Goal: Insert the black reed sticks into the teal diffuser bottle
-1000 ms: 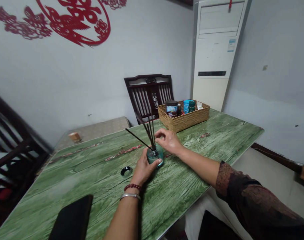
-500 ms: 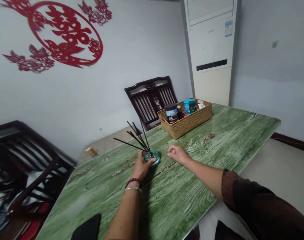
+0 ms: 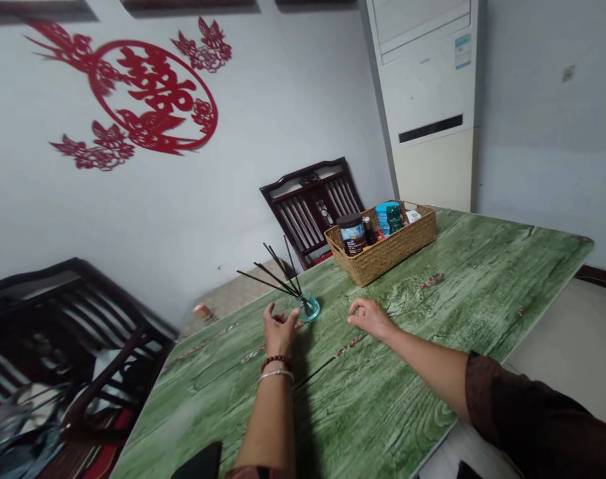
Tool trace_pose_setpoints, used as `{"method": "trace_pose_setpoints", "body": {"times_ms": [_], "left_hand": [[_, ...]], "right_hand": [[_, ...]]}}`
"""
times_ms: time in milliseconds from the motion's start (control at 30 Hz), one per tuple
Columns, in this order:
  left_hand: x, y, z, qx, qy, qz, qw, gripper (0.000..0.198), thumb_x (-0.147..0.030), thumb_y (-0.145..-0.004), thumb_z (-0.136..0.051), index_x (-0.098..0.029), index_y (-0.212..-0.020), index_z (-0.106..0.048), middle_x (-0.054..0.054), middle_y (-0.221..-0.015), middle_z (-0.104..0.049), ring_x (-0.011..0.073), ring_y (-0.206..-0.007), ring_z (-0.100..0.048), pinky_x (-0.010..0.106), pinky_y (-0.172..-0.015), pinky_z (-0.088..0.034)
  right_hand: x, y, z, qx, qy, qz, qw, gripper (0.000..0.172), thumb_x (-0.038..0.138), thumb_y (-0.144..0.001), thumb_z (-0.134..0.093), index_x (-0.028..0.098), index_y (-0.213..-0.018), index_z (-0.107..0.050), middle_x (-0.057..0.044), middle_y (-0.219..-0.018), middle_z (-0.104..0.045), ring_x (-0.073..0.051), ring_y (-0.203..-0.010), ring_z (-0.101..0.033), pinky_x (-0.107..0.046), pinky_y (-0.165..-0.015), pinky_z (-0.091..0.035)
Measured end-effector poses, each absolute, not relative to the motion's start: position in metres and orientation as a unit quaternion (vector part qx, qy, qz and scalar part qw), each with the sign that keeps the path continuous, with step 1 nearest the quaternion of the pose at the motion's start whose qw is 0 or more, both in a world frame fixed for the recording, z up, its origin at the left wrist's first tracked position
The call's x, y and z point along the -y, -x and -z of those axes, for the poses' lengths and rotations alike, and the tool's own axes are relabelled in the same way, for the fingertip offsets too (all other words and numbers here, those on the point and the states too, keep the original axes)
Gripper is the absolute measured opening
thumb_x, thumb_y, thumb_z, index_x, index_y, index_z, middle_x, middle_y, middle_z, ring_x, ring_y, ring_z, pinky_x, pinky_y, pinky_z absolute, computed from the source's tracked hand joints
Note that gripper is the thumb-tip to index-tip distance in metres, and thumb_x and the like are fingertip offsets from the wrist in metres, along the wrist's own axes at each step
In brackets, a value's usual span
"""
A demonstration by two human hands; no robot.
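Note:
A small glass reed diffuser bottle [image 3: 309, 309] with teal-tinted contents stands on the green wood-grain table top [image 3: 482, 279]. Several dark reed sticks [image 3: 281, 271] fan out from its neck. My left hand [image 3: 279, 330] rests just to the left of the bottle, fingers spread and holding nothing. A bead bracelet and a silver bangle circle that wrist. My right hand [image 3: 370, 317] lies to the right of the bottle, loosely curled around nothing, with a dark patterned sleeve [image 3: 527, 419] further up the arm.
A woven wicker basket [image 3: 382, 249] holding jars and bottles stands behind the hands. A dark flat object [image 3: 199, 462] lies at the near table edge. Dark wooden chairs [image 3: 310, 209] stand beyond and left of the table, beside a white floor-standing air conditioner [image 3: 427, 100].
My left hand has let go of the bottle and its fingers have spread. My right hand has shifted slightly. The whole view has swung, moving the table to the right.

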State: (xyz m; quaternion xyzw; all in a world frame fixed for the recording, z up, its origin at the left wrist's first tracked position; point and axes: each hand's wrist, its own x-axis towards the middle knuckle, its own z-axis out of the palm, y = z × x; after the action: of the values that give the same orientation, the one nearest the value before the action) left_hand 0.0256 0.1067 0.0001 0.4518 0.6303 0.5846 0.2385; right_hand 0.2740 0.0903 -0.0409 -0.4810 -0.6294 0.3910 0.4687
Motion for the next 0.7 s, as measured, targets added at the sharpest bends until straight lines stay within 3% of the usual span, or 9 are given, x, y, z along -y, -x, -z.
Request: {"method": "trace_pose_setpoints", "body": {"times_ms": [133,267,333,467,600,700], "left_hand": [[-0.065,-0.023,-0.013,-0.578,-0.393,-0.648,0.303,0.068,-0.048,-0.078,-0.076,-0.025,-0.135,-0.047,-0.011,-0.068,-0.04,0.0067,-0.052,-0.045,0.024,-0.059,-0.05],[-0.022,-0.03,-0.026,-0.354,-0.317,-0.736,0.483,0.061,-0.02,-0.076,-0.08,-0.033,-0.129,-0.054,-0.014,-0.058,-0.031,0.0027,-0.042,-0.029,0.015,-0.047,-0.037],[-0.004,-0.035,-0.031,-0.257,-0.308,-0.737,0.545,0.064,-0.008,-0.078,-0.075,-0.037,-0.132,-0.056,-0.013,-0.056,-0.028,0.0029,-0.041,-0.031,0.014,-0.048,-0.038],[0.017,-0.041,-0.037,-0.152,-0.328,-0.721,0.592,0.074,0.0,-0.083,-0.064,-0.039,-0.143,-0.05,-0.012,-0.055,-0.031,0.0035,-0.04,-0.037,0.013,-0.046,-0.04],[0.021,-0.041,-0.035,-0.133,-0.347,-0.719,0.588,0.08,0.001,-0.082,-0.064,-0.043,-0.146,-0.046,-0.011,-0.059,-0.039,0.0019,-0.04,-0.04,0.011,-0.046,-0.042],[0.02,-0.039,-0.028,-0.149,-0.339,-0.725,0.582,0.08,-0.001,-0.081,-0.066,-0.043,-0.146,-0.048,-0.011,-0.057,-0.036,0.0016,-0.039,-0.038,0.01,-0.044,-0.041]], "right_hand": [[-0.091,-0.275,0.038,0.566,0.47,-0.447,0.51,0.016,0.014,-0.063,-0.07,0.021,-0.064,-0.056,0.012,-0.042,-0.031,-0.008,-0.045,-0.028,-0.024,-0.05,-0.019],[-0.087,-0.277,0.025,0.509,0.442,-0.514,0.53,0.016,0.018,-0.063,-0.064,0.021,-0.078,-0.061,0.014,-0.045,-0.03,-0.007,-0.043,-0.022,-0.021,-0.047,-0.016],[-0.081,-0.28,0.007,0.482,0.369,-0.589,0.534,0.037,0.021,-0.063,-0.065,0.023,-0.1,-0.064,0.015,-0.048,-0.029,-0.006,-0.043,-0.019,-0.02,-0.046,-0.016],[-0.07,-0.285,-0.047,0.444,0.16,-0.707,0.526,0.073,0.019,-0.064,-0.071,0.027,-0.134,-0.054,0.017,-0.049,-0.025,-0.006,-0.043,-0.014,-0.02,-0.045,-0.02],[-0.065,-0.278,-0.075,0.425,0.031,-0.725,0.541,0.074,0.02,-0.07,-0.073,0.033,-0.14,-0.049,0.016,-0.05,-0.017,-0.007,-0.044,-0.013,-0.02,-0.046,-0.023],[-0.069,-0.266,-0.05,0.392,0.024,-0.742,0.543,0.069,0.022,-0.071,-0.075,0.034,-0.135,-0.052,0.015,-0.051,-0.014,-0.007,-0.044,-0.011,-0.02,-0.045,-0.019]]}}
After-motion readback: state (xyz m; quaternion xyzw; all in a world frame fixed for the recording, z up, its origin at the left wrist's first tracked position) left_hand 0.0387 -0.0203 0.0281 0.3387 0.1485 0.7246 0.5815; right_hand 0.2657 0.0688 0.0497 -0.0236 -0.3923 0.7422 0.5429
